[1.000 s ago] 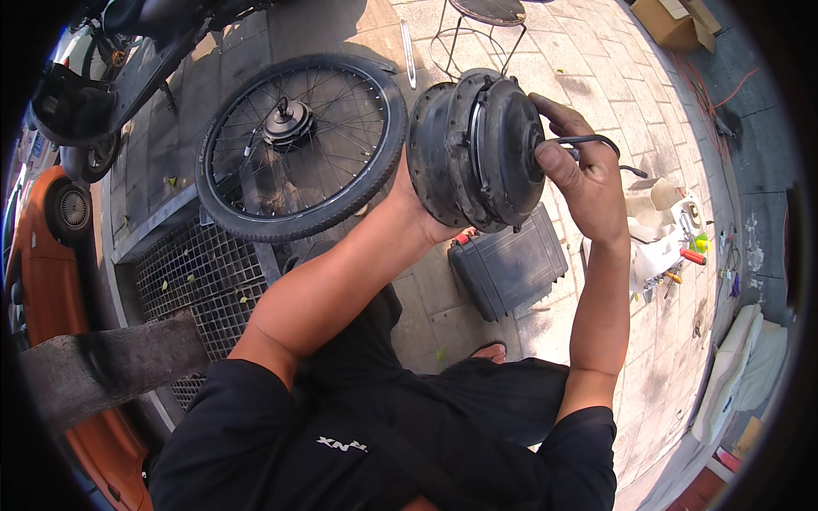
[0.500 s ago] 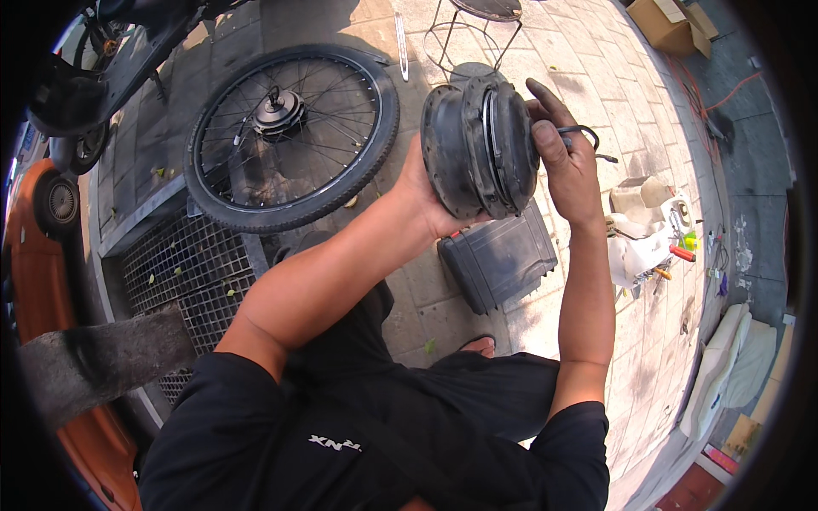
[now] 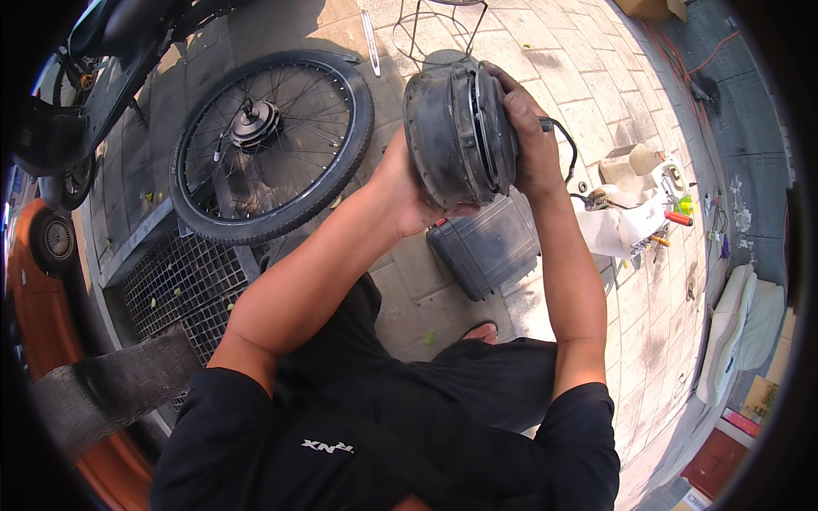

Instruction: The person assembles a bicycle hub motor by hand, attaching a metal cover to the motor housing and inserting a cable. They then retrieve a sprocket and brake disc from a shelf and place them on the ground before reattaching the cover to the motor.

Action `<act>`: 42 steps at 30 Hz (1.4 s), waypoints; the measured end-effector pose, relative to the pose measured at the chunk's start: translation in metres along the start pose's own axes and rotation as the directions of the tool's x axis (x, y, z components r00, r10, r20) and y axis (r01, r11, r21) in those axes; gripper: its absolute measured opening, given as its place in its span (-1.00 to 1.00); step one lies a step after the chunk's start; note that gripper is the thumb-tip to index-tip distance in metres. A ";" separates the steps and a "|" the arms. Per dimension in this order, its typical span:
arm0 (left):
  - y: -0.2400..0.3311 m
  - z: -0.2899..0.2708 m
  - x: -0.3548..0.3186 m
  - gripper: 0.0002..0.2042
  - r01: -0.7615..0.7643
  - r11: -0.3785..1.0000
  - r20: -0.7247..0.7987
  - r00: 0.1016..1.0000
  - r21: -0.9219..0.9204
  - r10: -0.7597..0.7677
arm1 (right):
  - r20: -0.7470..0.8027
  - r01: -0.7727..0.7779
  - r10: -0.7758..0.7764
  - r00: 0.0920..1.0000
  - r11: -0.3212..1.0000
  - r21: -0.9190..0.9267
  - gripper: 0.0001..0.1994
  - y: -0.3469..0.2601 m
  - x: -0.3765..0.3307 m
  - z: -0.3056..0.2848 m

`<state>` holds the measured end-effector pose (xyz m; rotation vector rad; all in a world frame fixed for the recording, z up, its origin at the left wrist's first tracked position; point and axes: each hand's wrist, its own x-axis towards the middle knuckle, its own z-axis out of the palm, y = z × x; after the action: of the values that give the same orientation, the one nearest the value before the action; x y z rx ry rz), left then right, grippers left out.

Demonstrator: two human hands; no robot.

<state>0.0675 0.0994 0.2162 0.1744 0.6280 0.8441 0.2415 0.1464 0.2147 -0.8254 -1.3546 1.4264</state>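
A black hub motor [image 3: 443,140] is held up in front of me between both hands, tilted with its end cover facing right. My left hand [image 3: 405,192] is wrapped under its lower left side, its fingers partly hidden beneath the shell. On the other side my right hand [image 3: 528,140] grips the end cover, with the thumb on the near face and fingers over the top. A dark slit runs between cover and shell. From the right side a black cable [image 3: 569,145] hangs out past my right wrist.
A spoked bicycle wheel [image 3: 362,128] with its own hub lies at left. Below the motor sits a dark tool case [image 3: 486,251]. Tools lie on a white sheet [image 3: 605,232] at right, including a red-handled one [image 3: 679,218]. A metal grate [image 3: 166,277] and orange car [image 3: 43,289] are at left.
My right hand has closed round the motor's end cover, where its fingers were raised before. The motor has shifted slightly left and turned, and the slit beside its cover looks wider.
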 end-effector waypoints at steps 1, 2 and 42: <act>0.001 0.000 0.000 -0.46 0.013 1.000 -0.031 0.999 0.019 -0.013 | -0.016 -0.029 0.029 0.999 0.999 0.039 -0.17 0.005 0.000 0.000; 0.002 -0.001 -0.002 -0.46 0.023 0.999 -0.066 0.998 0.036 -0.020 | -0.025 -0.059 0.061 0.998 0.995 0.080 -0.16 0.011 0.000 0.001; 0.029 -0.013 0.019 -0.32 -0.334 0.924 0.338 0.861 -0.186 0.379 | -0.044 -0.423 0.462 0.886 0.843 0.332 -0.19 -0.030 -0.022 0.042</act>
<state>0.0508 0.1318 0.2081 0.3388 0.1862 1.1718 0.2146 0.1094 0.2471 -1.0356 -0.8343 1.8581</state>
